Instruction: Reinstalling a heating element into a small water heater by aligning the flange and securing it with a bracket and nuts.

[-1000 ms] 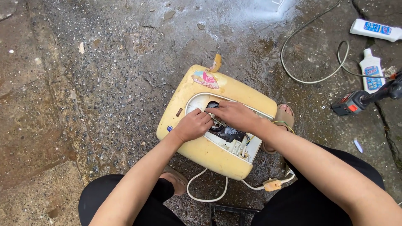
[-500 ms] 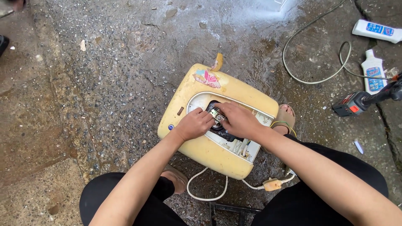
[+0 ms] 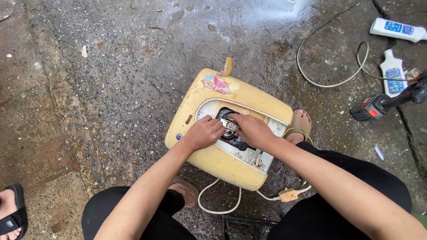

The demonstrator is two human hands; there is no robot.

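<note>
Both hands (image 3: pixel 229 131) crowd heater (image 3: pixel 200 146) opening (apparently tight)

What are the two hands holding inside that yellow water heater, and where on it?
Both the left hand and right hand grip a small metal fitting in the yellow water heater's opened compartment, pinching it from opposite sides.

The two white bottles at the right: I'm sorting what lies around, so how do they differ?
The far bottle lies crosswise near the top edge, its blue label facing up; the near bottle lies lengthwise, cap pointing away from the person, beside the power tool. The far one lies clear of the cable; the near one lies right by it. Both are white, blue-labelled, and flat on wet concrete.
</note>
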